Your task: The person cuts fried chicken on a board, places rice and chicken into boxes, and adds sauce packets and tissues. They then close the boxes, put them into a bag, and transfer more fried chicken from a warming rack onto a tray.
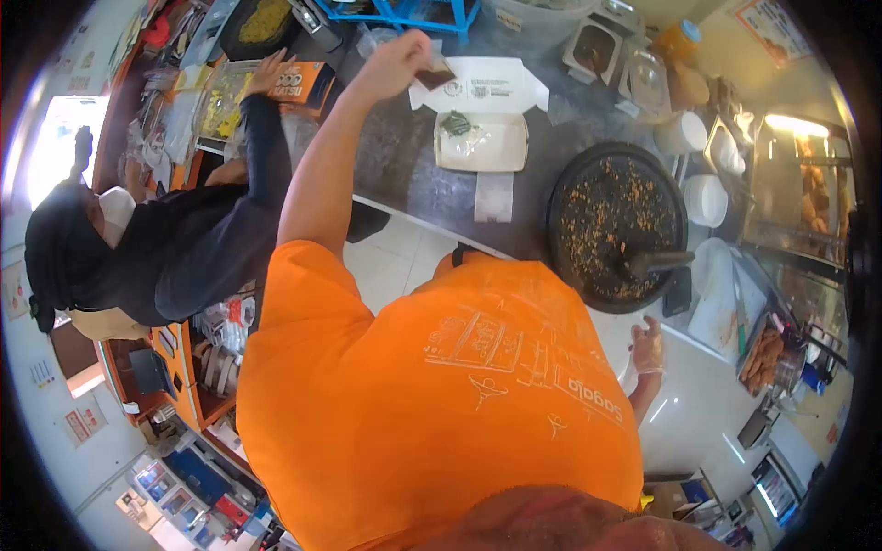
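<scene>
The left hand is raised over the dark speckled stone counter, pinching a small flat dark-brown sachet just above an open white cardboard box; inside the box lies something green in crinkled clear plastic, too small to make out; the right hand, in a thin clear glove, hangs slack and empty beside the counter edge; near it sits a round black stone mortar, rough with crushed bits; the orange shirt hides the forearm.

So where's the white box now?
Head view, upper middle: the box lies open on the dark counter, below the left hand holding a dark item, left of the round black mortar.
</scene>
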A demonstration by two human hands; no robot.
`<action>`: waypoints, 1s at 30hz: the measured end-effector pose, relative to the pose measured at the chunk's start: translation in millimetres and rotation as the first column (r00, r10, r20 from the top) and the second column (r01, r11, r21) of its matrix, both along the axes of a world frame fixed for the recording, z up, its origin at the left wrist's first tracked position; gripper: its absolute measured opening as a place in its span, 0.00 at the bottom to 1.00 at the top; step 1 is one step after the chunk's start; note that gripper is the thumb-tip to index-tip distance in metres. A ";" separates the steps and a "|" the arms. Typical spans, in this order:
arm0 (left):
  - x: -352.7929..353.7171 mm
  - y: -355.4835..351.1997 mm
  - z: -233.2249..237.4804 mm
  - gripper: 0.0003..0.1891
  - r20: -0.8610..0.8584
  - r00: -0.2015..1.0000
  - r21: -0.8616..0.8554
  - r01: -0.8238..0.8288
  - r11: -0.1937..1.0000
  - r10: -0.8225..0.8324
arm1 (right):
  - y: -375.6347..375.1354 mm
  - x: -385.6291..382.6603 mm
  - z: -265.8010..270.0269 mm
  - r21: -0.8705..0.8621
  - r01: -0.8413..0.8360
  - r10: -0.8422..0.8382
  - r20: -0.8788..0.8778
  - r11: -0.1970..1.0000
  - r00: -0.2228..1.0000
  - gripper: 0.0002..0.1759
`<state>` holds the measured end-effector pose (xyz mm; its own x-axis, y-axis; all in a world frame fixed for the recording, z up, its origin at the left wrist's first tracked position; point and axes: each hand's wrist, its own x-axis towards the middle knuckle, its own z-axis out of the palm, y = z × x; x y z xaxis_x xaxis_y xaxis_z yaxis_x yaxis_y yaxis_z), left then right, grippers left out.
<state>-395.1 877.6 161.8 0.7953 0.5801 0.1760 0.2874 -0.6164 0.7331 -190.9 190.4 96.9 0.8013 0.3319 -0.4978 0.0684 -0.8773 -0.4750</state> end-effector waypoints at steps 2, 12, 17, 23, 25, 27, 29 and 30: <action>6.3 -26.5 -7.4 0.08 -0.123 0.986 -0.143 0.094 0.985 -0.112 | -18.5 1.0 -5.2 -0.038 -0.005 0.005 -0.011 0.999 1.000 0.26; -12.6 -82.9 -103.2 0.08 -0.343 0.884 -0.161 0.277 0.947 -0.317 | -28.3 -67.6 33.9 -0.078 0.254 -0.264 -0.150 0.964 0.953 0.27; -49.6 -98.4 -118.3 0.10 -0.529 0.841 0.168 0.233 0.958 -0.112 | -54.8 -128.0 26.7 -0.120 0.367 -0.385 -0.226 0.922 0.895 0.27; -32.9 -133.8 -77.7 0.13 -0.530 0.847 0.261 0.136 0.956 0.024 | -96.8 -135.2 11.3 -0.052 0.326 -0.330 -0.210 0.944 0.920 0.28; -31.8 -150.2 -63.2 0.12 -0.528 0.843 0.288 0.065 0.955 0.101 | -114.3 -129.0 15.4 -0.014 0.341 -0.337 -0.183 0.940 0.924 0.27; -44.5 -163.9 -70.2 0.11 -0.493 0.867 0.068 0.126 0.990 -0.077 | -139.3 -122.8 19.6 0.001 0.340 -0.335 -0.162 0.940 0.928 0.27; -53.5 -192.1 -79.5 0.10 -0.464 0.842 -0.254 0.172 0.952 -0.276 | -173.3 -119.1 21.8 -0.011 0.334 -0.332 -0.146 0.943 0.932 0.26; -55.2 -222.9 -71.3 0.10 -0.443 0.808 -0.458 0.168 0.873 -0.388 | -193.7 -118.1 19.9 -0.023 0.339 -0.339 -0.141 0.941 0.930 0.27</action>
